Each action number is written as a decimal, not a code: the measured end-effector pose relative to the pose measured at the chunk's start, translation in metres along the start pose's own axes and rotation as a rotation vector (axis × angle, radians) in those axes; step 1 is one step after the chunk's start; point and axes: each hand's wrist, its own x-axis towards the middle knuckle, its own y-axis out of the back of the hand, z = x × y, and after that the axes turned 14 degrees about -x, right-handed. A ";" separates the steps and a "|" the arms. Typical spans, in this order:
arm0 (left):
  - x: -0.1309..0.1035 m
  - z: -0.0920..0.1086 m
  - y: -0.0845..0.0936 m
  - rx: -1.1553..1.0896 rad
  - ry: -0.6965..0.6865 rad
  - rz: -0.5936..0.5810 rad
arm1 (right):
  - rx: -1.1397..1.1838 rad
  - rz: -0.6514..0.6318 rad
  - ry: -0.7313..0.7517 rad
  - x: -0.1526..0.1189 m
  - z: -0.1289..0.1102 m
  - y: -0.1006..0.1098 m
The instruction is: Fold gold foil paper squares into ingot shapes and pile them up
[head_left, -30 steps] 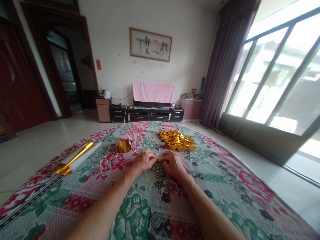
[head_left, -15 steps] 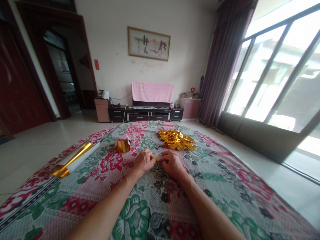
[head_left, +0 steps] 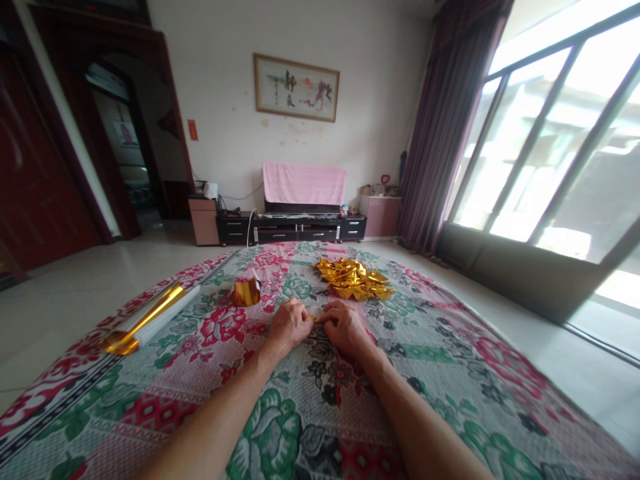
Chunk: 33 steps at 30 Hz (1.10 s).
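Between my two hands, low over the flowered cloth, is a small piece of gold and white paper [head_left: 315, 316]. My left hand [head_left: 292, 323] is closed, its fingertips pinching the paper's left side. The curled fingers of my right hand [head_left: 343, 325] pinch its right side. Most of the paper is hidden by the fingers. Just beyond my right hand lies a pile of folded gold foil pieces [head_left: 354, 280]. A curled gold foil strip [head_left: 245, 292] stands beyond my left hand, to its left.
The round table's patterned cloth [head_left: 180, 383] spreads under everything. At its left edge lies a roll of gold and white sheet [head_left: 150, 320]. A low black cabinet [head_left: 300, 233] with a pink cloth [head_left: 305, 183] above it stands by the far wall.
My left hand has shifted very slightly, and the paper between the fingers shows more gold and less white. My right hand has barely moved.
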 end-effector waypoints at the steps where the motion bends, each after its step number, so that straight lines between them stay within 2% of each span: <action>1: 0.000 0.000 0.000 0.001 0.003 -0.004 | 0.001 -0.002 0.002 0.000 0.000 0.000; 5: 0.002 -0.001 0.000 0.006 0.010 -0.031 | -0.015 -0.008 0.001 0.000 0.000 0.002; 14: 0.002 -0.002 0.000 0.003 0.012 -0.041 | -0.137 0.089 -0.213 0.000 -0.001 -0.002; 21: 0.002 0.000 0.002 0.011 -0.001 -0.030 | -0.077 -0.001 -0.037 -0.001 0.001 -0.003; 33: 0.002 0.000 0.002 0.035 -0.003 -0.034 | -0.135 -0.015 0.012 -0.001 -0.006 0.000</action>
